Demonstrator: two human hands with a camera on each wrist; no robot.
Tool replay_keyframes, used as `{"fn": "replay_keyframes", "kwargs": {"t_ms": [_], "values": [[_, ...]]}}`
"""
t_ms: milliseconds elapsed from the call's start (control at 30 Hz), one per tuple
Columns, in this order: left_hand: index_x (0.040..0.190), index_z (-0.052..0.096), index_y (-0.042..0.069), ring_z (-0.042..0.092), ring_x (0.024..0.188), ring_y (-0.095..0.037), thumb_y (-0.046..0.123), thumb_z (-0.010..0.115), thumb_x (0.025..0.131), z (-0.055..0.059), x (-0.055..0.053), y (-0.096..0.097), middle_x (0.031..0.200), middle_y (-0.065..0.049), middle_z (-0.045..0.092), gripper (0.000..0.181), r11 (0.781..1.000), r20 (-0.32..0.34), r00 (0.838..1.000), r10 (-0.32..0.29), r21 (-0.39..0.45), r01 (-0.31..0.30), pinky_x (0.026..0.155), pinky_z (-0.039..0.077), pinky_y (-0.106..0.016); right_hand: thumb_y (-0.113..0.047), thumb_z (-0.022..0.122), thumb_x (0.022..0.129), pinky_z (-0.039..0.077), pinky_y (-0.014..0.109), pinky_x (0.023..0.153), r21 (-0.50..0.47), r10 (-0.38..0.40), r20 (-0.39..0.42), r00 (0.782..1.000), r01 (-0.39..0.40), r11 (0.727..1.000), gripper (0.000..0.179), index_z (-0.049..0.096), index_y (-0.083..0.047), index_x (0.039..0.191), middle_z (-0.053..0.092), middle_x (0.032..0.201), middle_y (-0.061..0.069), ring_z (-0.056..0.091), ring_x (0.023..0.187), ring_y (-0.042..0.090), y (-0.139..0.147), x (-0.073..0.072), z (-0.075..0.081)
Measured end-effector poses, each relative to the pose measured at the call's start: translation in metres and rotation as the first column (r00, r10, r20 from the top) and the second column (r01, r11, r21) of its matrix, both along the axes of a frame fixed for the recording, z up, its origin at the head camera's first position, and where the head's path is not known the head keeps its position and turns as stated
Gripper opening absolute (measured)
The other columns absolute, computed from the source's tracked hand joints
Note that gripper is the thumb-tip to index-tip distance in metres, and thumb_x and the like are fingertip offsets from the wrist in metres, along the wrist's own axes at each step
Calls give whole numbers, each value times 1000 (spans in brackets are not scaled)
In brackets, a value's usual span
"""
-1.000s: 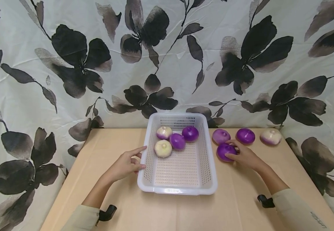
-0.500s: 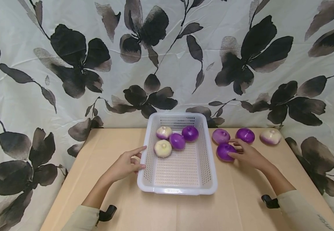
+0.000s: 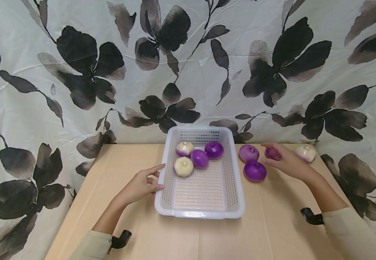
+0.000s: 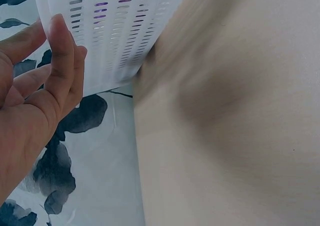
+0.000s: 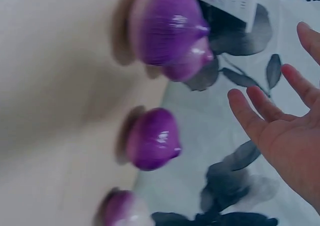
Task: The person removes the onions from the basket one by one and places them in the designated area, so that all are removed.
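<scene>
In the head view my left hand point(image 3: 143, 185) holds the left rim of a white perforated plastic basket point(image 3: 198, 213). The left wrist view shows its fingers point(image 4: 61, 61) bent against the basket's outer wall. My right hand point(image 3: 290, 162), fingers spread and apart from the onions in the right wrist view, hovers over a purple onion point(image 3: 273, 154) and partly hides it. Left of that hand sit a dark purple onion point(image 3: 255, 171) and a paler purple onion point(image 3: 249, 153). Behind it lies a white-and-purple onion point(image 3: 306, 153), partly covered.
Several onions lie inside the basket, among them a whitish onion point(image 3: 183, 167) and a purple onion point(image 3: 200, 159). The light wooden table point(image 3: 136, 224) ends at a flower-patterned cloth point(image 3: 214, 72) behind.
My right hand has let go of the dark purple onion near the basket and moved right and back, over another purple onion. The left hand and basket have stayed put.
</scene>
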State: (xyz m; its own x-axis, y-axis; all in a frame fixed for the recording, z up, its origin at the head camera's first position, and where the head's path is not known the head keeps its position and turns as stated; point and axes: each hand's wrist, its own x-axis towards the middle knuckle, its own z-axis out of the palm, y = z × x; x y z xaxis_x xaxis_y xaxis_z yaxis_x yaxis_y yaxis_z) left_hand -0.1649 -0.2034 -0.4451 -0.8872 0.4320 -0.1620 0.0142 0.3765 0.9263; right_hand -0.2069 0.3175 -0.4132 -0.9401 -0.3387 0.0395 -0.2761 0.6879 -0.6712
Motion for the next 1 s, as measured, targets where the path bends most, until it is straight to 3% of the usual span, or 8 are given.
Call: {"fn": "replay_keyframes", "kwargs": {"t_ms": [233,467,567,733,1000], "values": [[157,38,0,68,79,-19,3,77,91,0,0,0,120,-28,56,77,1000,4,1000,0,-6,0,67,64,-34,-24,72,98,45,67,108,-18,36,21,999,-36,999,63,44,-2,151,48,152,24,52,133,51,-22,-13,27],[157,38,0,68,80,-19,3,77,91,0,-1,1,119,-26,57,77,1000,-5,1000,3,-9,-3,66,63,-31,-19,74,97,43,62,114,-74,153,29,988,-151,986,61,48,-3,149,52,150,19,53,135,43,-60,-30,46],[157,39,1,68,80,-19,3,77,91,-1,-1,1,119,-26,57,77,1000,-3,1000,3,-13,-3,67,63,-34,-21,74,97,42,59,116,-68,175,73,982,-171,983,61,48,-8,151,49,154,16,50,137,40,-78,-37,52],[157,39,1,68,79,-19,3,77,91,-2,-2,0,119,-26,57,77,1000,-5,1000,0,-9,0,68,64,-39,-25,76,96,44,57,116,22,231,95,968,-234,972,63,48,-9,151,49,154,15,53,136,40,-111,-51,62],[157,39,1,67,79,-19,2,77,91,-1,-2,0,119,-26,56,76,1000,-4,1000,0,-1,0,68,64,-41,-30,80,92,54,51,107,140,377,71,923,-384,913,64,54,-8,147,58,146,11,60,129,35,-162,-71,68]]}}
